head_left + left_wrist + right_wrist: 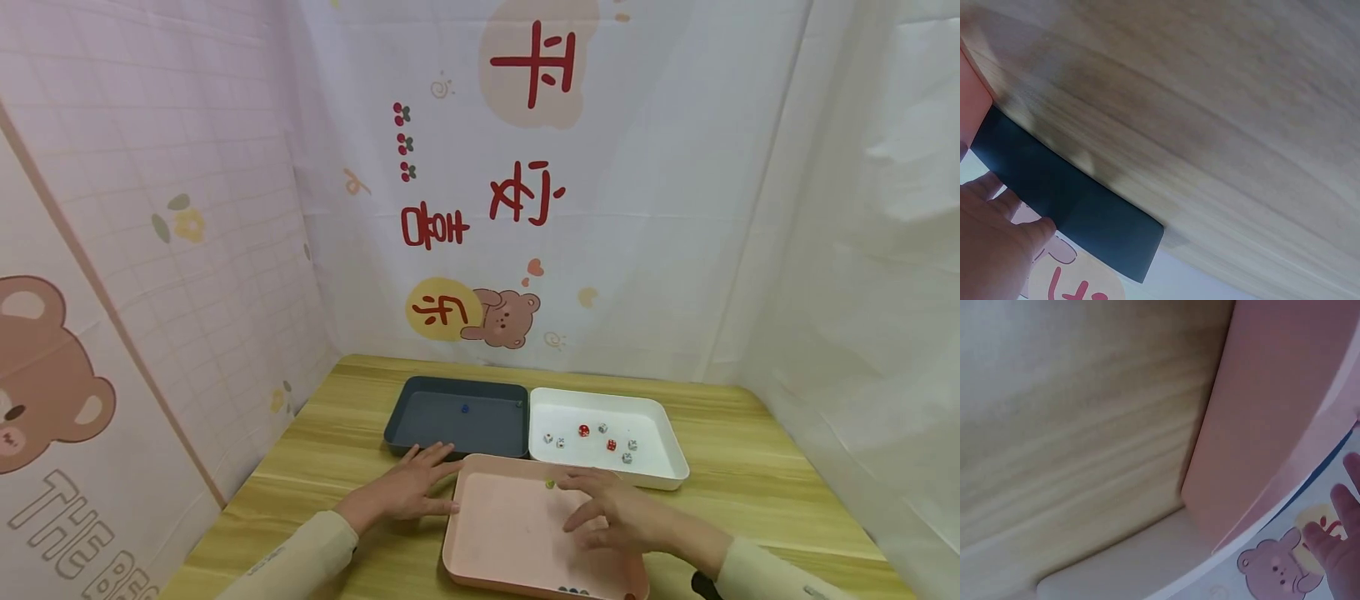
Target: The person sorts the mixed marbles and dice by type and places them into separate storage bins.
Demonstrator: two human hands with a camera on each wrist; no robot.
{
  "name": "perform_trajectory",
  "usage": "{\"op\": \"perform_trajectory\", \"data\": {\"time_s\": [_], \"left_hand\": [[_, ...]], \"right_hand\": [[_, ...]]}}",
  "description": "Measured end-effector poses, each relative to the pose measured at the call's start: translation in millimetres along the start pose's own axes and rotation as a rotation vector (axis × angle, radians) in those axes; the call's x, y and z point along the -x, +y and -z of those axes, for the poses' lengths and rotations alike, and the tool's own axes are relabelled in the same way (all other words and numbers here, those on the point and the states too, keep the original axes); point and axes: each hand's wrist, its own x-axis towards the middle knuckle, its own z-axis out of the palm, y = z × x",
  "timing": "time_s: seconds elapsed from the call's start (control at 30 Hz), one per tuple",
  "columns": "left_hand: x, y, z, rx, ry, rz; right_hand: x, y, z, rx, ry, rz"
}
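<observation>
Right hand (pixel 611 510), fingers apart and seemingly empty, hovers over the pink tray (pixel 506 533), a yellow-green die (pixel 550 483) beside its fingertips; left hand (pixel 412 486), also spread, is at that tray's left edge. Work looks partway: farther out, red dice (pixel 611 445) lie in the white tray (pixel 555 400) and a blue die (pixel 465 409) in the navy tray (pixel 435 425), while dark pieces (pixel 573 591) remain nearer.

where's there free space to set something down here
Tabletop is bare right of the white tray and left of the dark tray. The pink tray has open floor between the left hand and right hand. Crowded: the white tray, scattered with dice, and where the three trays meet.
</observation>
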Motion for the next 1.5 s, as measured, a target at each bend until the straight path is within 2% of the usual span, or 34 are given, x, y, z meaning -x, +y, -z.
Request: {"op": "perform_trajectory", "data": {"time_s": [0.1, 0.27, 0.47, 0.6, 0.77, 0.83, 1.03, 1.5], "left_hand": [[-0.3, -0.7, -0.4, -0.003, -0.001, 0.000], [-0.9, -2.3, -0.4, 0.003, -0.001, 0.001], [-1.7, -3.6, -0.8, 0.014, -0.002, -0.004], [-1.4, -3.2, -1.0, 0.020, -0.002, -0.003], [-0.8, -1.5, -0.5, 0.027, -0.002, 0.000], [-0.8, -1.6, -0.5, 0.030, -0.003, 0.002], [-1.5, -2.5, -1.9, 0.018, -0.002, 0.007], [-1.6, -4.5, -3.3, 0.022, -0.003, 0.009]], "right_hand": [[2.5, -9.3, -3.5, -0.001, -0.064, 0.052], [2.9, -19.4, -12.3, -0.043, -0.154, 0.075], [-0.9, -22.4, -25.8, 0.014, -0.130, 0.183], [-4.0, -22.7, -28.4, -0.007, -0.179, 0.183], [-7.7, -24.7, -32.4, 0.046, -0.159, 0.221], [-7.8, -25.4, -34.4, 0.062, -0.162, 0.204], [-5.4, -26.0, -36.5, 0.033, -0.209, 0.082], [-6.1, -21.0, -39.5, 0.066, -0.160, 0.027]]}}
